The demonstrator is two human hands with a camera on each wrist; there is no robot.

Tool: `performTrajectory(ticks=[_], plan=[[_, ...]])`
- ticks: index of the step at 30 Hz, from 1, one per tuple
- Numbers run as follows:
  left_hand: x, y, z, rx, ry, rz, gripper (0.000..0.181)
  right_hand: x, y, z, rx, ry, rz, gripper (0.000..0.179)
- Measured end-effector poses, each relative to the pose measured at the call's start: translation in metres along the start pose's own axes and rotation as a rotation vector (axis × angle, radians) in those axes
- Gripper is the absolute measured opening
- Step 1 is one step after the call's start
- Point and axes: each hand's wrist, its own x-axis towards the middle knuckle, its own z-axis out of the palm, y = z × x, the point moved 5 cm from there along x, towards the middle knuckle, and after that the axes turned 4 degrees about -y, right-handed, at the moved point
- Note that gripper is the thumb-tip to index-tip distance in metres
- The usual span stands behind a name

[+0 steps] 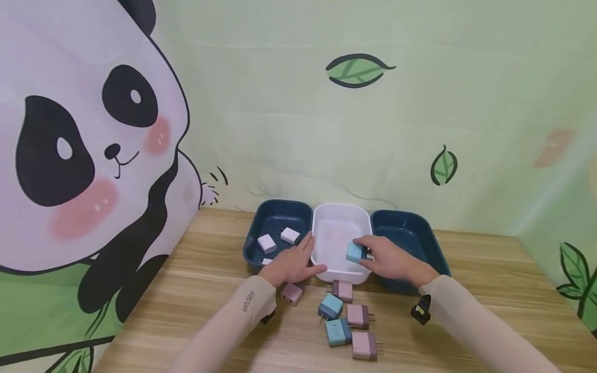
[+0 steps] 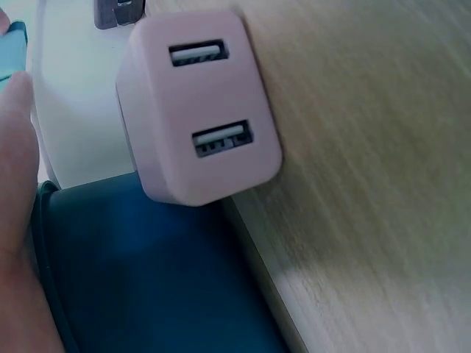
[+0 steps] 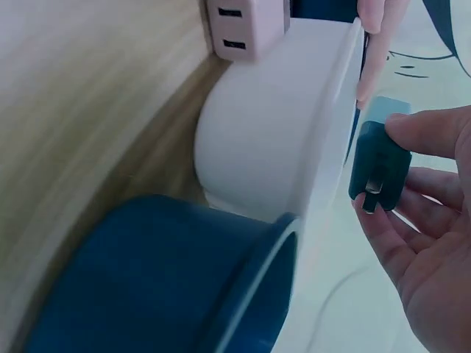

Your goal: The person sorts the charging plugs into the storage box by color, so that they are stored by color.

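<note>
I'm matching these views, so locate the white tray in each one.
Head: white tray lower centre, between two dark blue trays.
Left wrist: white tray upper left, partly behind a pink charger.
Right wrist: white tray near centre, outer wall showing.
Shared landmark: the left hand.

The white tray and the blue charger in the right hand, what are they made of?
The white tray looks like smooth plastic: rounded corners and a soft sheen. The blue charger seems plastic, fairly matte, with no sharp highlights; its prongs are probably metal, since one glints.
</note>
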Motion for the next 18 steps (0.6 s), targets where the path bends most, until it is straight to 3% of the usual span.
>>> performTrajectory(ticks=[18], plan=[[0.002, -0.002, 0.002, 0.016, 0.016, -0.006, 0.094, 0.049, 0.003, -0.004, -0.017, -0.041, 0.035, 0.046]])
